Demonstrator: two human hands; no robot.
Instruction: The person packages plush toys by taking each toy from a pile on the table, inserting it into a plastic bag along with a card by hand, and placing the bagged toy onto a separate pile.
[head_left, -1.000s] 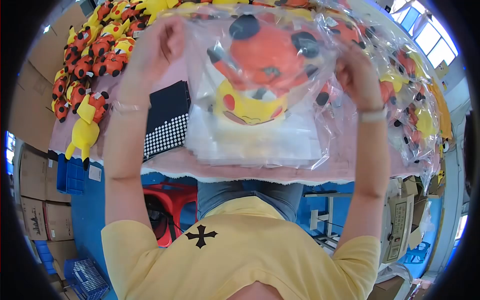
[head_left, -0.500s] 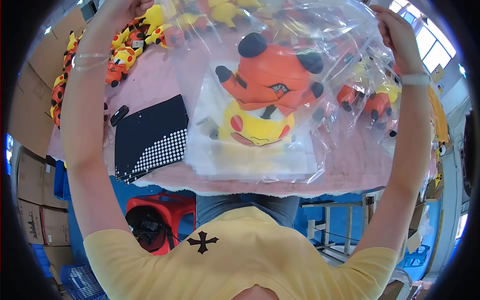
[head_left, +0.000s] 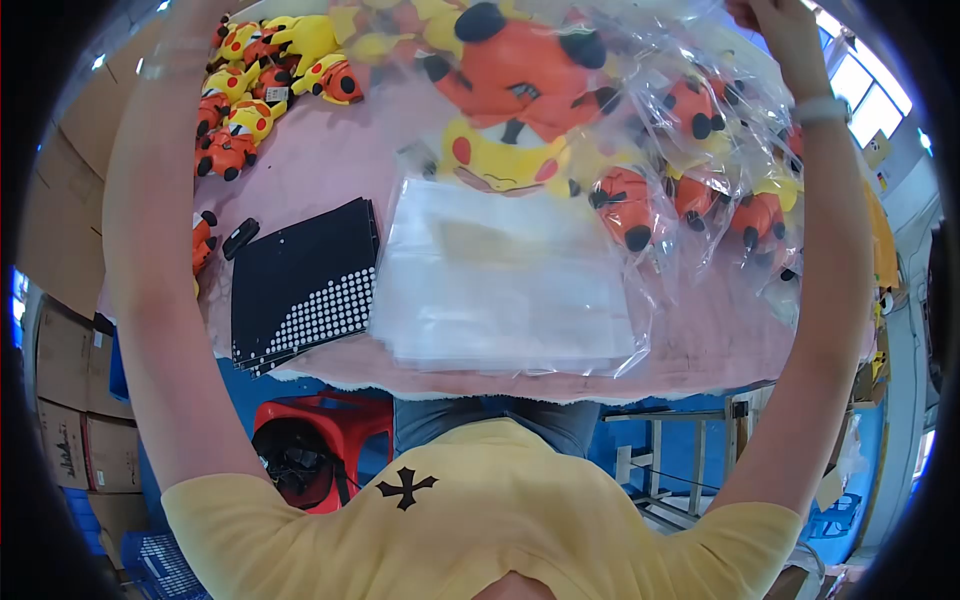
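Note:
My right hand [head_left: 775, 30] is at the top right with its fingers closed on the edge of a clear plastic bag [head_left: 680, 60]. Only my left forearm [head_left: 155, 220] shows; it runs past the top edge, and the hand is out of view. Inside or behind the bag is a large plush toy [head_left: 525, 90], blurred, with an orange hood, black-tipped ears and a yellow face with red cheeks. Below the toy lies a stack of flat translucent bags [head_left: 500, 290]. To its left are dark sheets [head_left: 300, 280] with white dots.
Several small orange and yellow plush toys [head_left: 255, 120] are heaped at the back left, others [head_left: 690, 190] at the right. A small black object [head_left: 240, 238] rests by the dark sheets on the pink cloth [head_left: 290, 160]. A red stool [head_left: 370, 425] stands below the table.
Both arms have moved up and outward, and my left hand has left the view. The large plush toy and clear bag have shifted away from me, uncovering more of the bag stack.

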